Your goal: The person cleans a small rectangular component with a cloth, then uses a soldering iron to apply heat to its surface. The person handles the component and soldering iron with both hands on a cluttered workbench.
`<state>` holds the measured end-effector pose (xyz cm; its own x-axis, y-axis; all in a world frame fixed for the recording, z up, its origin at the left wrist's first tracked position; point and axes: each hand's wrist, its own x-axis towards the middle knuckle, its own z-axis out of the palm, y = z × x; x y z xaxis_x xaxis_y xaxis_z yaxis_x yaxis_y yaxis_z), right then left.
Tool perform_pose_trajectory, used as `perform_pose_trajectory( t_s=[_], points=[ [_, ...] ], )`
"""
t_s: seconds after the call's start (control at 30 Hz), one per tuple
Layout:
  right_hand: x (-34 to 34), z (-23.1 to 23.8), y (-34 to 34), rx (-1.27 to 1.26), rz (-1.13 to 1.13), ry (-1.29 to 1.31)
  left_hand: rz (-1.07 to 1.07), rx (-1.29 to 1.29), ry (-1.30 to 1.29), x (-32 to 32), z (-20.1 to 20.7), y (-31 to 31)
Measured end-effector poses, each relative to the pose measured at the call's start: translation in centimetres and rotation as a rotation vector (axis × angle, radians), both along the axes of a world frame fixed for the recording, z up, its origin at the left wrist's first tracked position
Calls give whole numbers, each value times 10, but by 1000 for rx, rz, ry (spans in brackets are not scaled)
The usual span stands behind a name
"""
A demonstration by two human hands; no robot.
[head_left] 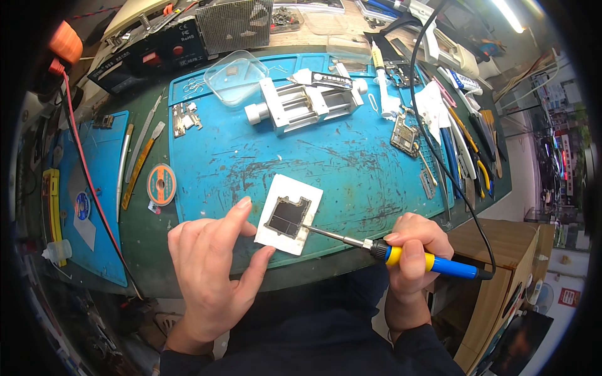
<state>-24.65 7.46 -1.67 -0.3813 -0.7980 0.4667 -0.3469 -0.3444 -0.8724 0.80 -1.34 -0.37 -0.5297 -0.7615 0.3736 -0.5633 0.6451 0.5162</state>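
My right hand [415, 254] grips a blue and yellow soldering iron [448, 267] by its handle, and a black cord runs up from its end. The iron's thin tip reaches left to the right edge of a small black circuit board [286, 216]; whether it touches cannot be made out. Under that board lies a white square pad [309, 195] on the blue mat. At the pad's left side is my left hand [216, 266], fingers apart, thumb and forefinger close to its edge. Nothing shows between those fingers.
A metal clamp fixture [301, 106] stands at the back of the blue mat [219, 163]. Beside it are a clear plastic tray [236, 78], a syringe [379, 72] and another circuit board [404, 133]. A spool [161, 184] lies at left; pliers [483, 175] and tweezers lie at right.
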Motion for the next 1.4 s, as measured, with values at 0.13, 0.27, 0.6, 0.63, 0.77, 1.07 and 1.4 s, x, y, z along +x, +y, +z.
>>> perform_pose_trajectory(
  t_s=[0.13,0.27,0.6,0.63,0.77,1.07,1.4],
  points=[
    [1,1,0,9,12,16,2,4,-5,1,1,0],
    [1,5,-1,20,59,30,5,12,-11,1,2,0],
    [-1,2,-1,8,52,42,13,27,-13,1,1,1],
    [-1,3,-1,11,62,44,15,28,-14,1,1,2],
    [-2,2,0,34,23,49,12,28,-14,1,1,1],
    [-1,3,-1,17,65,43,15,32,-16,1,1,2],
    [-3,4,0,18,100,52,16,38,-16,1,1,2]
  ],
)
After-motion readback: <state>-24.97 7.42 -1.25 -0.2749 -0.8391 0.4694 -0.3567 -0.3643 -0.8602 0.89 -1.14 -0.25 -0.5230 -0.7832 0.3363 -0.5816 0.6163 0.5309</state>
